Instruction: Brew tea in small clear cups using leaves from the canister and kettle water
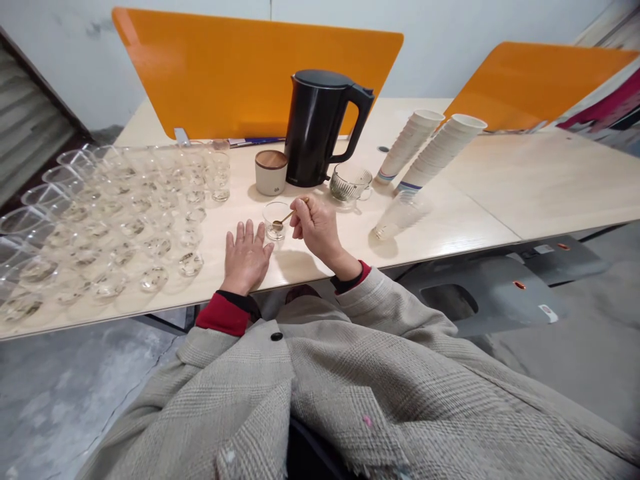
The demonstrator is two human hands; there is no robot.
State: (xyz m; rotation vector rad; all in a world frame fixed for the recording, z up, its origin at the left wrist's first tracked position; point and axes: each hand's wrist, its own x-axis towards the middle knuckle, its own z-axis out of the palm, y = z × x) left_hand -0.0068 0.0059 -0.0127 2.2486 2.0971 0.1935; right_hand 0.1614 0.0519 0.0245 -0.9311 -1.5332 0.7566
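My right hand (316, 227) pinches a small golden spoon (285, 218), its bowl dipped into a clear plastic cup (276, 220) on the pale wooden table (500, 180). Beside the cup, my left hand (245, 255) lies flat on the table with fingers stretched out, holding nothing. Just behind the cup stand a small white jar with a wooden lid (271, 171), a black electric kettle (320, 127) and a glass mug (350, 183).
Several rows of clear plastic cups (100, 213) cover the table's left side. Two leaning stacks of paper cups (430, 150) and a stack of clear cups (400, 217) lie on the right. Orange dividers (225, 73) stand at the back. A grey chair (480, 293) sits below right.
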